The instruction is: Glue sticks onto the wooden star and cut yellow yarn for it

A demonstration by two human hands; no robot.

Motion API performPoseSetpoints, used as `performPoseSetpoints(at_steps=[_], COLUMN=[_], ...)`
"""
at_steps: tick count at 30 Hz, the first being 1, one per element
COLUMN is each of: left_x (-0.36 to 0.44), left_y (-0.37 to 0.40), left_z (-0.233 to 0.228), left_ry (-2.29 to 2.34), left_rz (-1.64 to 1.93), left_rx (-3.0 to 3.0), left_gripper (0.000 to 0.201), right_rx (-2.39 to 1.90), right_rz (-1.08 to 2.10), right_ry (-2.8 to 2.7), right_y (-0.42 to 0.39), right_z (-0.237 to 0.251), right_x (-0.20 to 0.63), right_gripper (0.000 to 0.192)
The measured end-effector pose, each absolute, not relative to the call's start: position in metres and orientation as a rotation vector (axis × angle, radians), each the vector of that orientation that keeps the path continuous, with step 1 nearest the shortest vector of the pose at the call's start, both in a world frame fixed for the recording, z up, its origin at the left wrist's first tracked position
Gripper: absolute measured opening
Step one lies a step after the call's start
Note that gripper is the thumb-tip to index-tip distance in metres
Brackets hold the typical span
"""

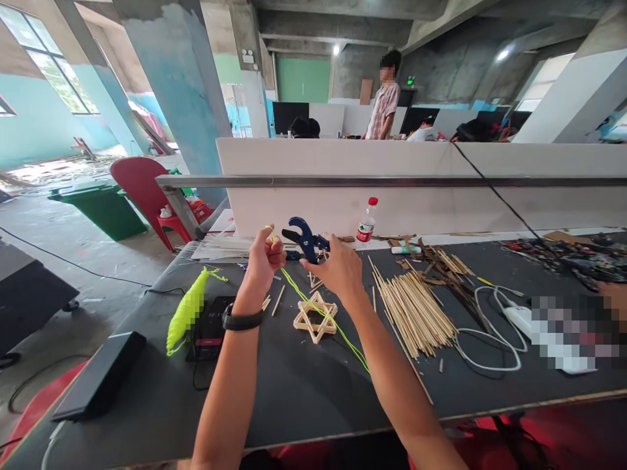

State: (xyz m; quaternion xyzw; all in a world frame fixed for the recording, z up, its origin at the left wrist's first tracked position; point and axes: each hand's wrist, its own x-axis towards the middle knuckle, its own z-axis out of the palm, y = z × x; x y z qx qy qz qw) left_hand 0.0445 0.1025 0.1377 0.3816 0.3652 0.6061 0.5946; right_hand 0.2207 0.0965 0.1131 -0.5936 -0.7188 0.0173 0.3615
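Note:
My left hand [267, 256] is closed in a pinch on a yellow-green cord [294, 286]. A pale bit shows at its thumb tip. The cord hangs below the fist and runs down to the right, over a six-pointed star frame of thin wooden sticks [317, 331]. My right hand [339, 266] is wrapped around a blue pipe cutter [307, 240], whose curved jaw points left towards my left fist, apart from it. Its handles are partly hidden by my fingers. Behind the star, more joined sticks [313, 279] are partly covered by my right hand.
Right of the star lies a pile of thin wooden sticks [416, 313], with a white cable [490, 359] beyond it. A red-capped bottle [366, 222] stands at the back by the white partition [304, 209]. A yellow-green cord bundle [189, 310] and a black power bank [100, 375] lie left.

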Motion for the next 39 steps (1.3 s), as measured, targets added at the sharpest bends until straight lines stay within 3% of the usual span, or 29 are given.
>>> performPoseSetpoints(at_steps=[9,12,16,20,25,39], left_x=[0.037,0.034,0.036,0.046,0.054,0.054], left_y=[0.102,0.103,0.104,0.101,0.094,0.093], left_z=[0.138,0.138,0.137,0.136,0.135,0.136], left_ry=[0.847,0.85,0.857,0.956,1.235,1.199], left_rz=[1.472,1.477,1.468,1.566,1.712,1.674], left_rx=[0.859,0.839,0.861,0.973,1.275,1.328], left_gripper=[0.052,0.052,0.054,0.055,0.042,0.033], right_rx=[-1.013,-0.809,-0.766,-0.82,-0.816,-0.82], right_rz=[1.076,1.247,1.036,0.623,0.231,0.18], right_ry=[-1.574,-1.419,-1.393,-1.627,-1.9,-2.068], right_y=[0.126,0.135,0.137,0.126,0.112,0.116], right_z=[0.078,0.067,0.063,0.077,0.094,0.085], right_x=[0.213,0.207,0.204,0.211,0.218,0.219], right_gripper=[0.049,0.048,0.039,0.026,0.012,0.007])
